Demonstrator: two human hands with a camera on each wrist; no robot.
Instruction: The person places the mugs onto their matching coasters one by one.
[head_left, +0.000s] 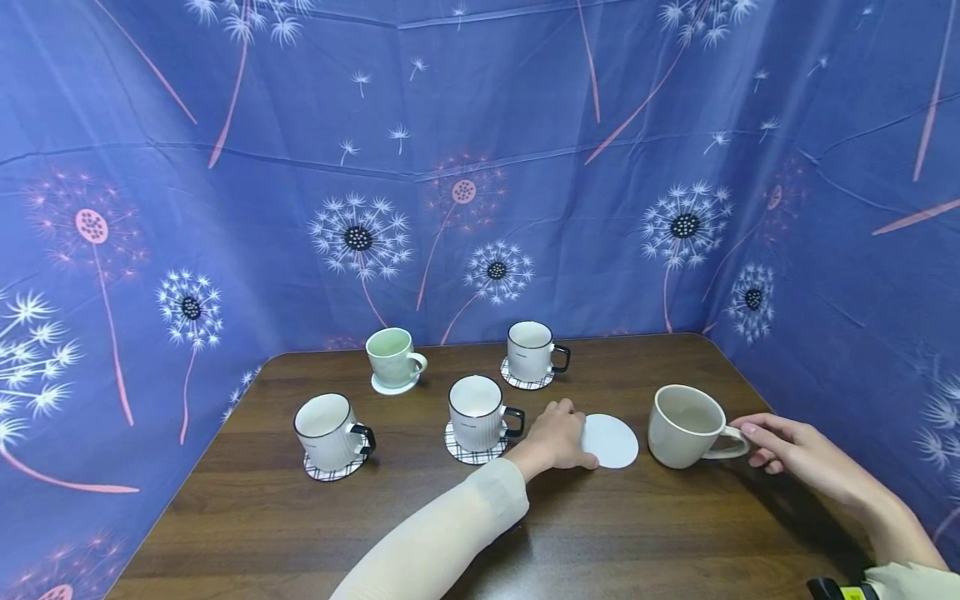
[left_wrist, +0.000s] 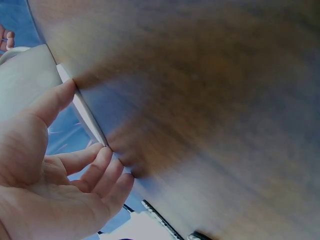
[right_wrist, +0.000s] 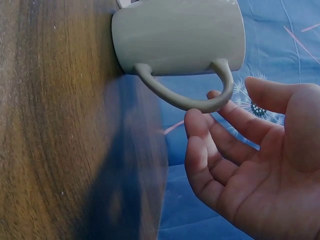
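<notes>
A round white coaster [head_left: 615,442] lies flat on the brown table [head_left: 615,533]. My left hand [head_left: 570,435] rests at its left edge; in the left wrist view the thumb and fingers [left_wrist: 97,165] touch the coaster's [left_wrist: 85,112] rim, fingers relaxed. To the coaster's right stands a beige mug [head_left: 682,427], empty as far as I can see, with its handle [right_wrist: 200,102] pointing right. My right hand [head_left: 772,442] is beside that handle with its fingers [right_wrist: 220,145] loosely bent and their tips at the loop, not wrapped round it.
Three white ribbed mugs with black handles [head_left: 327,432] [head_left: 477,412] [head_left: 531,350] stand on checked coasters. A pale green mug [head_left: 392,357] sits on a white coaster at the back. Blue dandelion cloth [head_left: 480,208] walls in three sides of the table.
</notes>
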